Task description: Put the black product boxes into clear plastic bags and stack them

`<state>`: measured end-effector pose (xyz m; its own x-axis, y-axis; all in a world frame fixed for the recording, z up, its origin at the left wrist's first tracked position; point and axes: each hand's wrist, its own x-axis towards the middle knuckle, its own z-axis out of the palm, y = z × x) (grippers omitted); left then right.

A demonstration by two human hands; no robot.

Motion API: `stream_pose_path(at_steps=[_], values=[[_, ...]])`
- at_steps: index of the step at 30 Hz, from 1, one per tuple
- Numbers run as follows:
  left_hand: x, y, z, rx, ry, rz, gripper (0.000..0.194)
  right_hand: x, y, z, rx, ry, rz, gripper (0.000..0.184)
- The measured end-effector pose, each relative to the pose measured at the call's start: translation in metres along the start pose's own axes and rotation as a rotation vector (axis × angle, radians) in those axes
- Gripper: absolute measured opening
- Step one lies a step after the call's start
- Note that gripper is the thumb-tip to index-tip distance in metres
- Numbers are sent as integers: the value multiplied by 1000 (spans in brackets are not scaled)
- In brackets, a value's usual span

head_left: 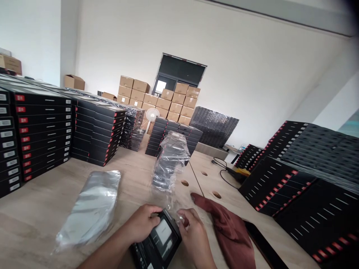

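My left hand (144, 224) grips the upper left side of a black box (144, 250), thumb on its top face. A pale panel with printing shows on that face. At the box's right edge, my right hand (193, 228) is closed in a pinch, and a bit of clear plastic film (180, 219) shows at its fingertips. Just beyond the hands stands a stack of dark boxes in loose clear plastic (169, 164). A pile of flat clear plastic bags (91, 205) lies to the left of my left hand.
A dark red cloth (228, 233) and a black flat object (265, 244) lie to the right. Stacked black boxes (45, 130) line the left, with more stacks (303, 209) on the right. A cable (224, 173), a white fan (152, 115) and cartons (168, 102) are farther back.
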<state>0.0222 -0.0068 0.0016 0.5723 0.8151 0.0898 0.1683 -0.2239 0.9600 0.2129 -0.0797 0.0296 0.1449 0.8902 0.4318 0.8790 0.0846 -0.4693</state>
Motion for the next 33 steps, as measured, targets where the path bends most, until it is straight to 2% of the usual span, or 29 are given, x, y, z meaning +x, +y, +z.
stream_pose_path(at_steps=[3, 4, 6, 9, 11, 15, 18, 22, 25, 28, 31, 33], values=[[0, 0, 2, 2, 5, 4, 42, 0, 9, -2, -120, 45, 165, 10], [0, 0, 2, -15, -6, 13, 41, 0, 11, -2, -99, 45, 205, 14], [0, 2, 3, -68, -40, 34, 40, 1, 14, -4, 59, 27, 256, 24], [1, 4, 4, -170, -78, 20, 40, 3, 15, -4, 289, 9, 293, 24], [1, 5, 4, -234, -76, 4, 41, 4, 15, -4, 283, 33, 287, 20], [1, 8, 6, -307, -43, 4, 42, 2, 16, -4, 114, 62, 243, 13], [1, 9, 8, -305, 9, -9, 42, -1, 16, -3, -33, 2, 219, 11], [1, 7, 10, -261, 83, -28, 42, -2, 11, -4, -108, -64, 204, 14], [2, 6, 9, -224, 106, -28, 42, -1, 6, -5, -96, -45, 193, 13], [3, 6, 9, -215, 89, -5, 41, -1, 3, -5, -55, 37, 161, 13], [5, 5, 8, -222, 85, 26, 40, -2, 1, -5, 36, 99, 101, 14], [5, 5, 8, -219, 122, 39, 39, -2, -2, -5, 139, 118, 68, 15]])
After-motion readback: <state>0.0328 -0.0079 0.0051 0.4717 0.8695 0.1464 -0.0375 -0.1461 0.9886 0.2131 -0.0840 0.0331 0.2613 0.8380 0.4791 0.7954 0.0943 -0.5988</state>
